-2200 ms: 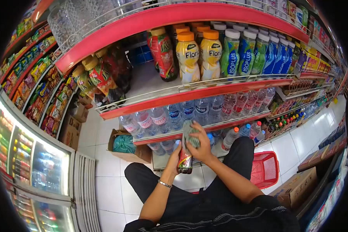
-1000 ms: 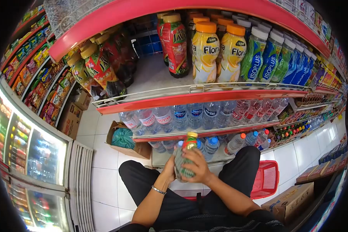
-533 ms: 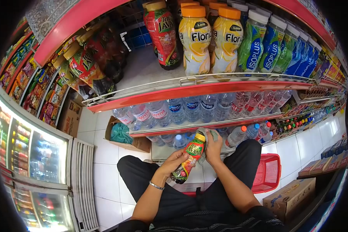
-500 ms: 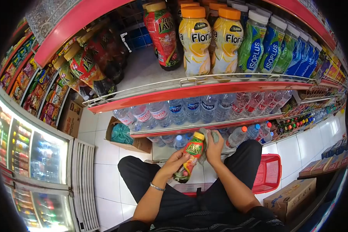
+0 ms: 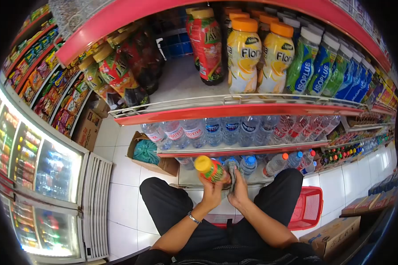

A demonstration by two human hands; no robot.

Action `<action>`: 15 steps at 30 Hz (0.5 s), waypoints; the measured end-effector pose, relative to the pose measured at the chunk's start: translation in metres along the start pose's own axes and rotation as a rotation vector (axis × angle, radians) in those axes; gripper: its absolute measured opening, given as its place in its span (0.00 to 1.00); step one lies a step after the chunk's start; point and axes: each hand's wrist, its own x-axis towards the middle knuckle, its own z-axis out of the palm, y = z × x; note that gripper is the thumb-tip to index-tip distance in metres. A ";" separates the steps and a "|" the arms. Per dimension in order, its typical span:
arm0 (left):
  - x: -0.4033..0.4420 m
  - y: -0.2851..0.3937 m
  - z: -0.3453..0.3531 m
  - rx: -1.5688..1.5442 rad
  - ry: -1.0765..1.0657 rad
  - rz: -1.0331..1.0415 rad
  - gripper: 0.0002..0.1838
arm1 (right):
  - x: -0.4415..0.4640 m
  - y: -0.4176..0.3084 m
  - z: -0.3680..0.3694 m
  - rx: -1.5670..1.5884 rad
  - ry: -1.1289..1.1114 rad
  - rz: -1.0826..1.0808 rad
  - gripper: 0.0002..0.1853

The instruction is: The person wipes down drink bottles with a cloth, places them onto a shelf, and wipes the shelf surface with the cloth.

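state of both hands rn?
Left hand: closed around the bottle, yellow cap end showing.
Right hand: closed on the grey cloth, at the bottle's base end.

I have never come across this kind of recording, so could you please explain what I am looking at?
There is no machine here, only a person's bare left hand and right hand. One camera, worn on the head, looks forward and down.

The left hand holds a yellow-capped bottle, tilted. The right holds a grey cloth close by the bottle's lower part; blur hides exactly where they touch.

On the shelf ahead stand red-labelled bottles, yellow bottles and Isoplus bottles, with clear bottles on the level below. To the right, a red basket sits on the floor.
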 end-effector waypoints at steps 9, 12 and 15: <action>0.025 0.078 0.018 0.738 -0.359 0.311 0.41 | 0.031 0.007 -0.047 0.154 -0.049 0.010 0.19; 0.034 0.122 0.015 0.681 -0.354 0.319 0.40 | 0.008 -0.016 -0.006 -0.026 -0.102 -0.134 0.14; 0.048 0.178 0.002 0.603 -0.148 0.569 0.44 | -0.004 -0.028 0.014 -0.327 -0.021 -0.421 0.04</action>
